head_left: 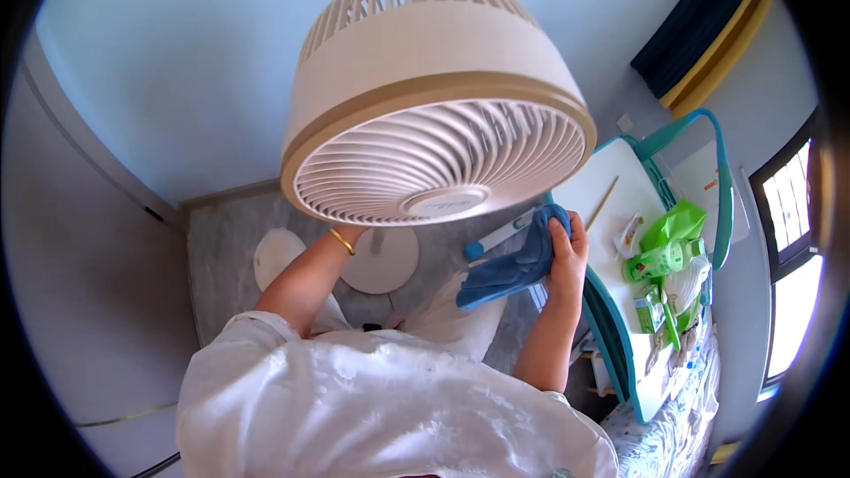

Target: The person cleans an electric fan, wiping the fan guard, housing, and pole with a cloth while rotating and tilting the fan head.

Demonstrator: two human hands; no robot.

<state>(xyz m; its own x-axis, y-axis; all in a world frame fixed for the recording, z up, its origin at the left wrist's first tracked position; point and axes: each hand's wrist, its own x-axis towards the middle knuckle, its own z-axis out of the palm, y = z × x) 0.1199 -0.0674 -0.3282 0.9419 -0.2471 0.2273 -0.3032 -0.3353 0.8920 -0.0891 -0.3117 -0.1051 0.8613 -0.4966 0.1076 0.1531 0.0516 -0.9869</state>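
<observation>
A large cream fan head (434, 49) with a tan rim and curved grille fills the upper middle, tilted downward. Below it, a round pale base (381, 264) rests on the grey floor. My left hand (352, 232), with a gold bangle at its wrist, reaches under the fan head, which hides its fingers; whether it touches the fan cannot be seen. A crumpled blue cloth (509, 270) hangs from my right hand (568, 248), pinched between thumb and fingers. The cloth is to the right of the base and apart from the fan head.
To the right stands a white table (611, 181) with teal edging. It bears a thin stick (604, 200), a green bag (677, 224), a green container (653, 262) and other small items. A blue-and-white tube-shaped thing (500, 234) lies behind the cloth. A pale door (84, 257) is at left.
</observation>
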